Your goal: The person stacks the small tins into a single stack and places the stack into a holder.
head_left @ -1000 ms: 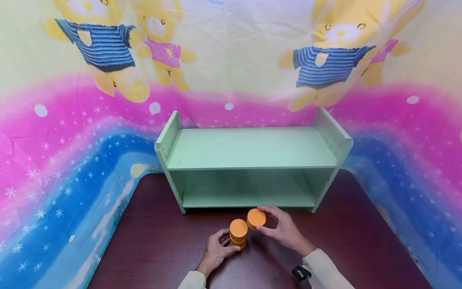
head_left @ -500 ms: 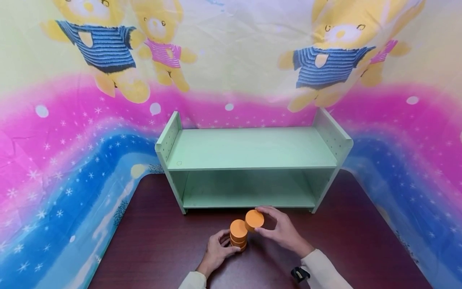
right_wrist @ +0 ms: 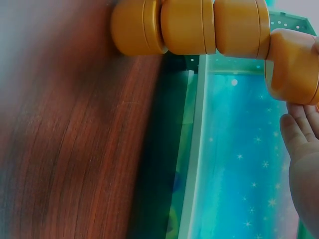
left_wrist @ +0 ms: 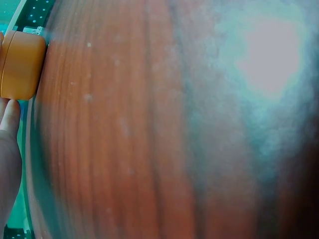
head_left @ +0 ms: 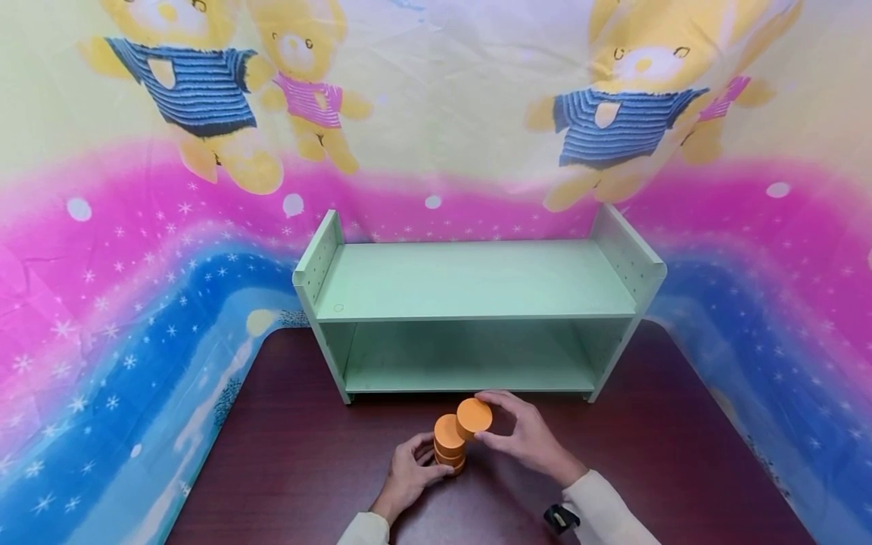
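Observation:
In the head view, a stack of orange round lidded jars (head_left: 447,434) stands on the dark table in front of the shelf. My left hand (head_left: 407,471) grips the stack low down from the left, thumb in front. My right hand (head_left: 524,435) holds another orange jar (head_left: 474,418) by its right side, fingers behind and thumb in front. That jar sits right at the upper right edge of the stack. The right wrist view shows three stacked jars (right_wrist: 188,27), with the held jar (right_wrist: 291,69) against the top one, slightly offset. One jar (left_wrist: 24,67) appears at the left wrist view's edge.
A pale green two-tier shelf (head_left: 470,278) stands at the back of the dark red wooden table (head_left: 272,454), just behind the hands. A cloth backdrop (head_left: 436,91) printed with bears surrounds the table. A black band (head_left: 562,518) is on the right wrist.
My right hand has brought its jar leftward and slightly toward me, from a gap beside the stack to overlapping its top right edge. The left hand keeps its grip on the stack.

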Tool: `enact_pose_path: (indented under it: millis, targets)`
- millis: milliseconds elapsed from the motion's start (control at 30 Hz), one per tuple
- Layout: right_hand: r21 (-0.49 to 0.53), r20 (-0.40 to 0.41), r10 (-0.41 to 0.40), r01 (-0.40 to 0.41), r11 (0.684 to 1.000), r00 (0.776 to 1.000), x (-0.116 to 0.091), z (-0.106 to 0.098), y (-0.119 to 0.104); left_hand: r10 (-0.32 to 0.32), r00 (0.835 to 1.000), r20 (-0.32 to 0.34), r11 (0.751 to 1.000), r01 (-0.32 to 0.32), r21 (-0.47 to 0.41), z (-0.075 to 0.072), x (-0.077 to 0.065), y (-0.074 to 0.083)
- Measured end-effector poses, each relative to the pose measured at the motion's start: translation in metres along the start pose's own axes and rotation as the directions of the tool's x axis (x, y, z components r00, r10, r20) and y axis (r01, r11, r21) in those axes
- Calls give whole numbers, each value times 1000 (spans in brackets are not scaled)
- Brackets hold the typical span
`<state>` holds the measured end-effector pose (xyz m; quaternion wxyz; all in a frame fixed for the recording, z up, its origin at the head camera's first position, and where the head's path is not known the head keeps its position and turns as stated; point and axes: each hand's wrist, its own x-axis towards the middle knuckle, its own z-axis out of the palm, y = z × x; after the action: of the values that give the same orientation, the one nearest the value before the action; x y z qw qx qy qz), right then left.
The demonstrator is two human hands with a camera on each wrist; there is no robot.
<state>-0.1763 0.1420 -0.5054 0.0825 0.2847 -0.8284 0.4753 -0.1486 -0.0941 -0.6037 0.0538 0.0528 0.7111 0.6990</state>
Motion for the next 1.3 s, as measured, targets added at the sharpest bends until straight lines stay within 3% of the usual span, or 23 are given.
enact_pose_path:
  millis: [533, 1300]
  targets:
    - [12, 14, -52, 52, 999, 999, 5, 11, -4, -24, 1000, -16, 1000, 24, 15, 1, 2, -3]
    - [19, 67, -10, 9, 1000, 998, 12, 20, -11, -57, 998, -4, 998, 57, -36, 1, 1, 0]
